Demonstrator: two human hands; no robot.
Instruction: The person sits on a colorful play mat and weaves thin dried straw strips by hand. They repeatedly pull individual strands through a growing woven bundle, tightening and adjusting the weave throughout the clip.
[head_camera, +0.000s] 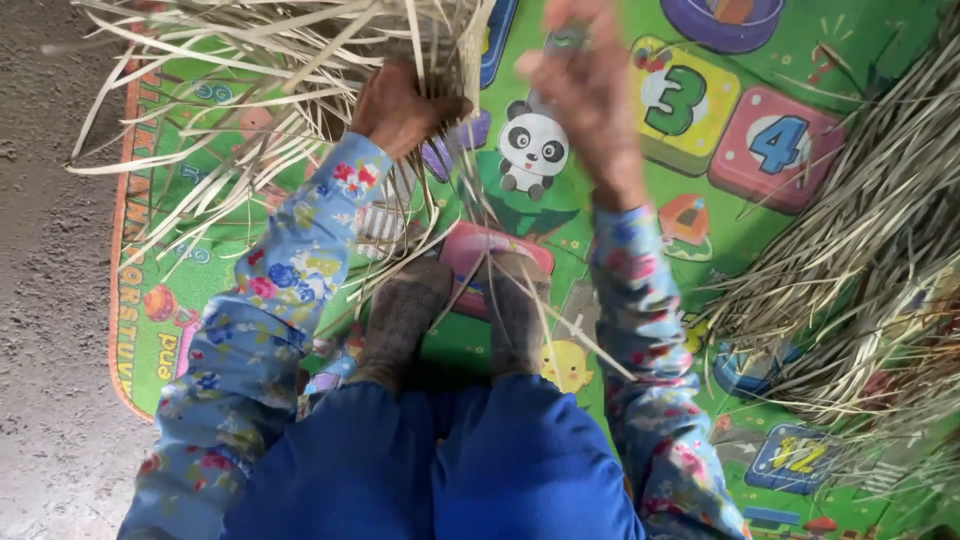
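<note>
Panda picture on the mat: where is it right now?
In the head view, the panda picture sits upper centre on the green mat, between the left hand and right hand.

A bright green play mat (600, 250) with cartoon pictures lies on the grey concrete floor (50, 300). Pale dry straw strips (230, 110) lie on it beneath the left fingers (400, 105), and a bigger straw heap (870, 260) lies well right of the right fingers (580, 80).

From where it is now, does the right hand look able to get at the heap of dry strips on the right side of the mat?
Probably yes. The right hand is raised over the mat, with bare mat between it and the heap of dry strips.
</note>
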